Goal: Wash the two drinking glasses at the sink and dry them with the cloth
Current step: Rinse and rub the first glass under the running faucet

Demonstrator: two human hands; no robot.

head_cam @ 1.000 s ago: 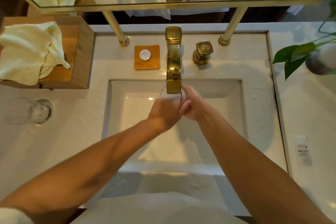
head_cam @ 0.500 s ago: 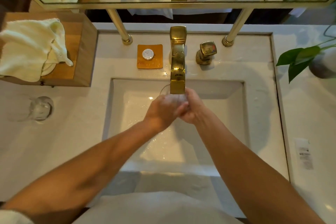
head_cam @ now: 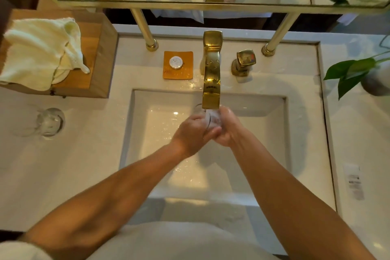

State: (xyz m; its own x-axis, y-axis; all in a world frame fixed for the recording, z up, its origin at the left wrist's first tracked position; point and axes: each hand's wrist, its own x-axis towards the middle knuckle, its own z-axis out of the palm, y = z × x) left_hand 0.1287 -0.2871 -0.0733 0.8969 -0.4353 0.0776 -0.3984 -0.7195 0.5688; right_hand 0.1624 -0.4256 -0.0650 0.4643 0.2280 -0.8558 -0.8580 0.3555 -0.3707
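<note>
Over the white sink basin (head_cam: 261, 133), my left hand (head_cam: 190, 135) and my right hand (head_cam: 229, 127) both grip a clear drinking glass (head_cam: 213, 117) directly under the gold tap (head_cam: 211, 74). Water runs from the spout onto the glass. Much of the glass is hidden by my fingers. A second clear glass (head_cam: 49, 121) stands on the counter at the left, apart from my hands. The pale yellow cloth (head_cam: 40, 50) lies crumpled on a wooden box (head_cam: 99, 57) at the far left.
A gold tap handle (head_cam: 244, 62) stands right of the spout. An orange soap dish (head_cam: 178, 65) with a small round item sits left of it. A green plant (head_cam: 354, 72) is at the right edge. A mirror frame on two gold posts crosses the back.
The glass stays under the spout between both hands. My hands have shifted slightly around it, and more of the wet glass now shows between them.
</note>
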